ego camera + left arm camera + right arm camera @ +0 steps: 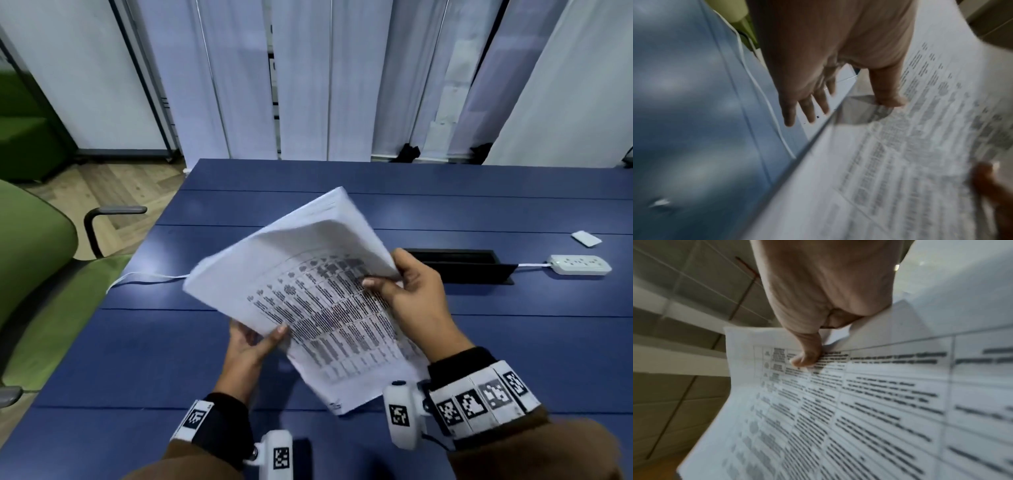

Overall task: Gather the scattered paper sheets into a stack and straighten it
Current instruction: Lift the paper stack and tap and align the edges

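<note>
A stack of white paper sheets [308, 287] is held tilted above the blue table [137, 342], the top sheet printed with a table of text. My left hand [255, 337] grips its lower left edge, thumb on top and fingers beneath. My right hand [407, 287] pinches the right edge, thumb pressed on the printed sheet. In the left wrist view the left hand [838, 97] has straight fingers under the papers [900, 162] and the thumb on top. In the right wrist view the right hand [807, 356] has its thumb pressed on the printed sheet [859, 410]. The upper sheets are fanned and uneven.
A black cable slot [462, 269] lies in the table behind my right hand, with a white power strip [580, 264] and a small white card [586, 238] to the right. A white cable [147, 277] runs off the left edge toward a green chair [37, 274].
</note>
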`<state>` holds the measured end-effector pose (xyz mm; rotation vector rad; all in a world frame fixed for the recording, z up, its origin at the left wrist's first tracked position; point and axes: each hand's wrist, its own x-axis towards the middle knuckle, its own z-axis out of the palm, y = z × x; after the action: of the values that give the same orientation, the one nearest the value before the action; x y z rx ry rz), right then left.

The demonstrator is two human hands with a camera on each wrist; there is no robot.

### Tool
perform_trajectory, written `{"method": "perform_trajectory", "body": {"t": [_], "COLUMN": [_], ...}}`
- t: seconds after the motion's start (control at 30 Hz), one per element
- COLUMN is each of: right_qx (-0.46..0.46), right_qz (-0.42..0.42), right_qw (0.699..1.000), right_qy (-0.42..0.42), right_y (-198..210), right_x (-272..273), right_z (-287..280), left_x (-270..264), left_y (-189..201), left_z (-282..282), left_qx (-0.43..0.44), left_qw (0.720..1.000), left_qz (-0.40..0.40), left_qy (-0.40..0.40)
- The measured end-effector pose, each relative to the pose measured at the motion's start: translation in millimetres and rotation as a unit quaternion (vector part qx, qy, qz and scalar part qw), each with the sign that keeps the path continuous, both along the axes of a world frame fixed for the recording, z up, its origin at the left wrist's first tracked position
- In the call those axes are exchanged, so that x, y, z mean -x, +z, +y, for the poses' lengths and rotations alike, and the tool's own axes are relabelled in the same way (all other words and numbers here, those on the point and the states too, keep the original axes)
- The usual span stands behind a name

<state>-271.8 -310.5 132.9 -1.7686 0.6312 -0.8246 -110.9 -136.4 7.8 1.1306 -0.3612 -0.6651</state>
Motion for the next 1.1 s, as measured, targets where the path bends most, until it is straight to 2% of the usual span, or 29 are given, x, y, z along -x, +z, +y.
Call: {"method": "perform_trajectory", "body": {"t": [0.1, 0.2, 0.27, 0.4, 0.53, 0.67, 0.73, 0.83, 0.93, 1.0, 1.1], "right_qx": [-0.119, -0.157, -0.159, -0.125, -0.113, -0.084, -0.026, 0.142, 0.27, 0.281, 0.262], "right_qz": [-0.073, -0.106, -0.118, -0.117, -0.094, -0.095, -0.105, -0.113, -0.041, -0.001, 0.005], "right_qw": [0.989, 0.978, 0.974, 0.976, 0.981, 0.984, 0.986, 0.974, 0.952, 0.951, 0.954], "right_qy": [-0.038, -0.087, -0.114, -0.137, -0.128, -0.124, -0.13, -0.136, -0.136, -0.133, -0.144], "right_y": [-19, -43, -53, -63, -66, -51, -37, -14, -2, 2, 2], "right_x": [5, 6, 5, 6, 12, 12, 12, 12, 15, 16, 17], "right_z": [2, 12, 20, 28, 32, 31, 29, 27, 26, 26, 26], "left_x": [5, 11, 19, 32, 33, 29, 25, 19, 17, 16, 17], "left_y": [26, 38, 42, 42, 37, 42, 49, 59, 65, 65, 62], "left_z": [-15, -29, -33, -34, -31, -31, -31, -31, -30, -30, -30], "left_qx": [0.006, -0.017, -0.023, -0.01, -0.004, -0.008, -0.005, 0.005, 0.007, 0.006, 0.007], "left_qw": [0.999, 0.996, 0.99, 0.986, 0.988, 0.991, 0.99, 0.99, 0.99, 0.99, 0.991], "left_qz": [-0.022, -0.074, -0.103, -0.124, -0.123, -0.12, -0.127, -0.134, -0.134, -0.135, -0.134], "left_qy": [-0.026, 0.055, 0.092, 0.11, 0.089, 0.065, 0.065, 0.05, 0.039, 0.034, 0.029]}}
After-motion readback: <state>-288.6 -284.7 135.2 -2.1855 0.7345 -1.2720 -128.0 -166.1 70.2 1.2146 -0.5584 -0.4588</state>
